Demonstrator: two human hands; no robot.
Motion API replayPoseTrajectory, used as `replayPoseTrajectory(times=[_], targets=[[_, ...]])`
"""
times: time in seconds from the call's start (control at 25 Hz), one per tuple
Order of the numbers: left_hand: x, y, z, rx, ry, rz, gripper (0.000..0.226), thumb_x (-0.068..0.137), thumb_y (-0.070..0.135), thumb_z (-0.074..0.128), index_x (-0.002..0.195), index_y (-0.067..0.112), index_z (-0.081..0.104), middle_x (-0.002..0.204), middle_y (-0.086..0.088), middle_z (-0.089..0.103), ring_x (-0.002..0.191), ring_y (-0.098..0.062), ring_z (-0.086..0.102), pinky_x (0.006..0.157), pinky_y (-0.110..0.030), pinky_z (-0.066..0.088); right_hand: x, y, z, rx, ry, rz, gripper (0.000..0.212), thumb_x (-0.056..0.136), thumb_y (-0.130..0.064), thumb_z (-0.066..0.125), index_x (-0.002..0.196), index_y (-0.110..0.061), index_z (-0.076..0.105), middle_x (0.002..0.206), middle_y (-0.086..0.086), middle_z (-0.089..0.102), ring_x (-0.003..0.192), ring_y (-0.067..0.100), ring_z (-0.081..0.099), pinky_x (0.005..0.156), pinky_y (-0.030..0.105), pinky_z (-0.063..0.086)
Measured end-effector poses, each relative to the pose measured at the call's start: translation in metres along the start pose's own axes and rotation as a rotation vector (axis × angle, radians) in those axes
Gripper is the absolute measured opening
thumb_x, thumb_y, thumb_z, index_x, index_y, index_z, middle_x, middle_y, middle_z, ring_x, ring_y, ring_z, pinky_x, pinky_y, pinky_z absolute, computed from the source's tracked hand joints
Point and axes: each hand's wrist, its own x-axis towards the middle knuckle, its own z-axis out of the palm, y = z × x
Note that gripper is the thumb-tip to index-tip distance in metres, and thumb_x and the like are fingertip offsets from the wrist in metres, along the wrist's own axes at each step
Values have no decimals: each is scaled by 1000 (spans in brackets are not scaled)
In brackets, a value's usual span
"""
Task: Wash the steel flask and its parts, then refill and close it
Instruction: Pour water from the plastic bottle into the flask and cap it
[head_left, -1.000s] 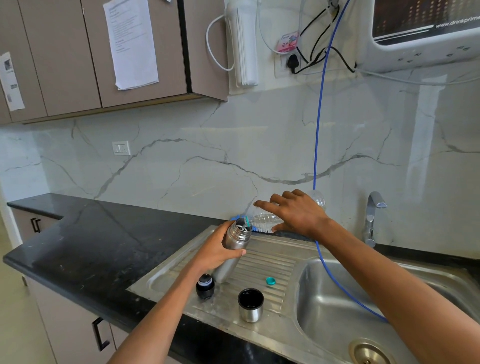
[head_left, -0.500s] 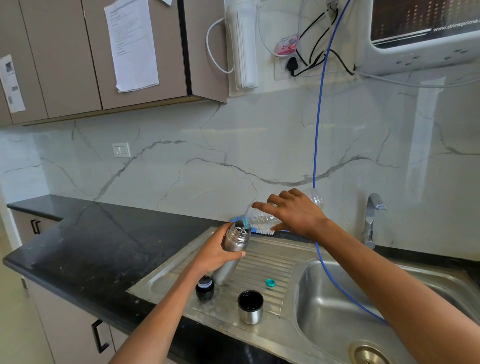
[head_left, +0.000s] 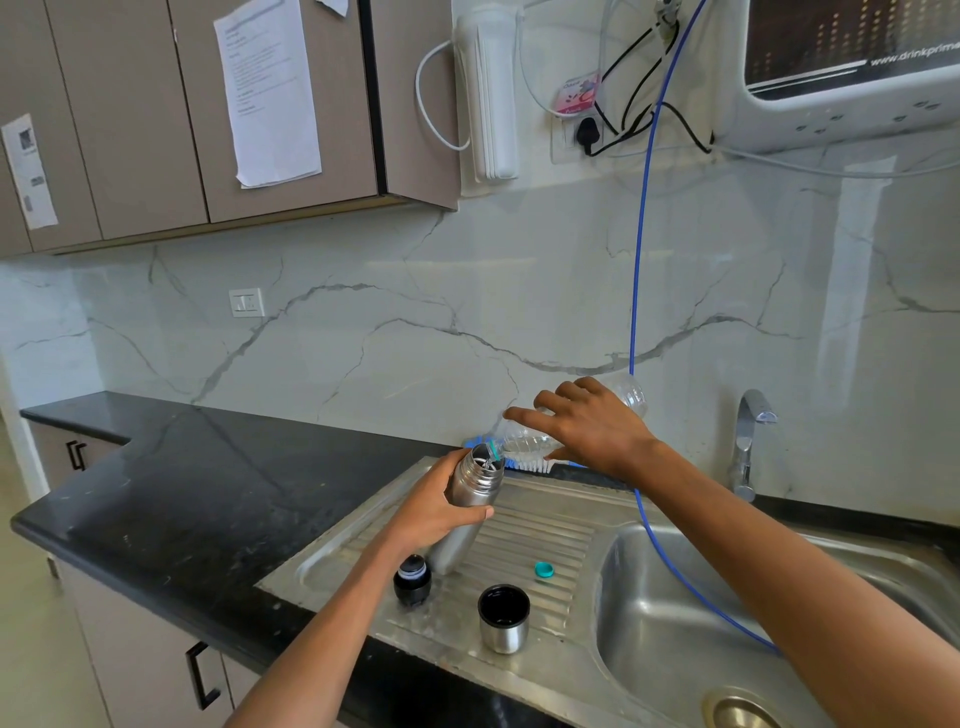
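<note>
My left hand (head_left: 431, 512) grips the steel flask (head_left: 467, 512), which leans to the right with its foot on the ribbed drainboard (head_left: 540, 525). My right hand (head_left: 592, 428) holds a clear plastic bottle (head_left: 524, 441) tipped on its side, its mouth at the flask's open neck. On the drainboard stand the black inner stopper (head_left: 412, 581) and the steel cup lid (head_left: 503, 618), mouth up. A small teal bottle cap (head_left: 544, 570) lies to the right of the flask's foot.
The sink basin (head_left: 675, 623) lies at the right with a blue hose (head_left: 640, 312) running down into it. A steel tap (head_left: 748, 441) stands behind the basin. A blue brush (head_left: 535, 464) lies at the drainboard's back edge. Black countertop (head_left: 182, 483) stretches left.
The plastic bottle's rear end has risen slightly in my right hand; its mouth stays at the flask's neck. My left hand and the flask have barely moved.
</note>
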Motion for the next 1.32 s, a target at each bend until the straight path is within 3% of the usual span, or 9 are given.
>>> replayPoseTrajectory(times=[0.2,0.64,0.84,1.2,1.32], targets=[[0,0,-1,-3,-4,-8,79,70,24,92,138,35,52,129,14,66,117,-3,64,105,-36,51,3,1,-4,-24,34,-4,95,66,-37,94,148,-34,46,115,3,67,97,28,64,88,43,49],[-1,2,0,4,-12,-14,81,68,30,92,138,38,53,130,15,65,117,-6,64,103,-39,53,10,8,-6,-84,22,-96,103,70,-45,90,154,-36,32,118,7,61,96,28,59,89,44,48],[0,5,-1,-23,-1,-25,77,71,22,91,136,39,53,131,14,65,117,-3,63,102,-31,51,15,12,-12,-146,38,-118,101,72,-46,88,156,-36,31,122,9,58,105,29,57,98,49,45],[3,11,-3,-1,21,-30,81,74,21,91,140,39,48,132,18,62,116,4,61,98,-20,48,26,12,-18,-205,-25,-113,101,70,-28,92,152,-36,32,140,12,50,116,33,56,103,54,43],[5,10,-4,8,32,-33,81,73,25,91,139,43,47,132,19,62,117,3,60,98,-22,48,30,10,-21,-255,-25,-130,100,72,-23,90,152,-36,31,145,14,46,119,35,56,106,57,40]])
